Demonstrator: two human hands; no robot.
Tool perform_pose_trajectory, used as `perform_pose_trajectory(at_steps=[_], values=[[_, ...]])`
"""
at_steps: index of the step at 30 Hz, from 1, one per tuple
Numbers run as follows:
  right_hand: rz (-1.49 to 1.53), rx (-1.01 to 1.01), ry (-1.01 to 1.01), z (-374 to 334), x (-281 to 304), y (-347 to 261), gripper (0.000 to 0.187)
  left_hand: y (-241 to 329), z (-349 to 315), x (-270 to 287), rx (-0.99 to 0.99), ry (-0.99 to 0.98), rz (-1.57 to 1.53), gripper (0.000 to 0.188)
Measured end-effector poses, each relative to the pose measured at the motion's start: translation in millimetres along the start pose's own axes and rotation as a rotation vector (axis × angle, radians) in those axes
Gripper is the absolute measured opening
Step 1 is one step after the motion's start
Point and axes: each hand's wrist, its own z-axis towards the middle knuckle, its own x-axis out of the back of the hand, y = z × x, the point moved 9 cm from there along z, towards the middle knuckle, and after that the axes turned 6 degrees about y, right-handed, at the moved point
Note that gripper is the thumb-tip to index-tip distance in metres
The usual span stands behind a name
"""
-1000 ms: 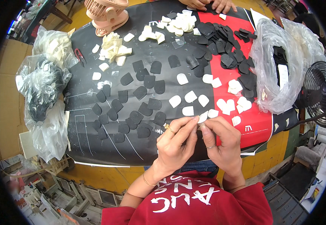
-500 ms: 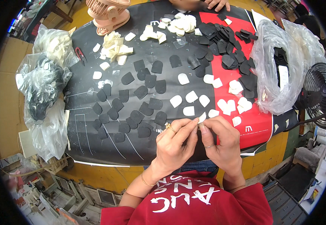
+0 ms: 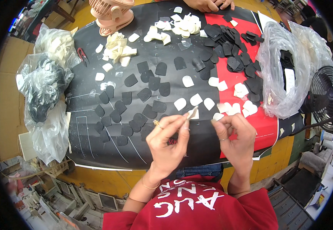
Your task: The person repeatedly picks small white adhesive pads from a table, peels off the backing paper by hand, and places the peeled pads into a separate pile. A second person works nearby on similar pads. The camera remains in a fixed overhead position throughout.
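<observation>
The pale tab (image 3: 193, 110) is above the near middle of the mat, seen nearly edge-on, and overlaps a like piece lying below it. The left hand (image 3: 168, 142) appears clamped on its near edge, thumb and forefinger together. The right hand (image 3: 237, 134) stands apart from the left, its thumb and forefinger drawn close at a white tab (image 3: 218, 116); whether they grip it cannot be told.

Caution: the overlap could cause two pieces to be lifted as one. A pinch on the edge alone could let the held piece slip or bend.

Loose white tabs (image 3: 180, 104) lie just beyond the fingertips, with black tabs (image 3: 164, 89) to the left on the black mat (image 3: 197, 143). A low wrist could drag these out of place or mix the colours. Farther off are a cream pile (image 3: 116, 50) and a black pile (image 3: 222, 38); a nudge could topple either into the loose pieces. A pink fan (image 3: 111, 15) and a black fan (image 3: 325, 92) flank the work; a draught, if either runs, could shift light pieces. A co-worker's hands (image 3: 208, 5) rest at the far edge.
</observation>
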Motion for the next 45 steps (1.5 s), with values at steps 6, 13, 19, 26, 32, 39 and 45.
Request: perform_pose_trajectory(at_steps=[6,13,19,26,32,39,45], values=[[0.176,0.096,-0.025,-7,-15,-22,0.010,13,-11,-18,0.007,-0.093,-0.010,0.027],[0.076,0.196,-0.047,-8,-17,-26,0.009,15,-11,-19,-0.028,-0.128,0.022,0.030],[0.073,0.176,-0.040,-10,-18,-22,0.010,20,-11,-21,-0.068,-0.118,0.023,0.028],[0.057,0.201,-0.065,-9,-19,-23,0.007,9,-9,-20,0.036,-0.135,-0.015,0.018],[0.079,0.199,-0.091,-8,-19,-23,0.007,-4,-10,-13,0.169,-0.082,-0.108,0.014],[0.114,0.135,-0.083,-6,-6,-13,0.006,-21,4,15,0.195,0.119,-0.111,0.015],[0.105,0.140,-0.078,-5,-5,-14,0.007,5,1,-22,0.051,-0.136,-0.091,0.046]])
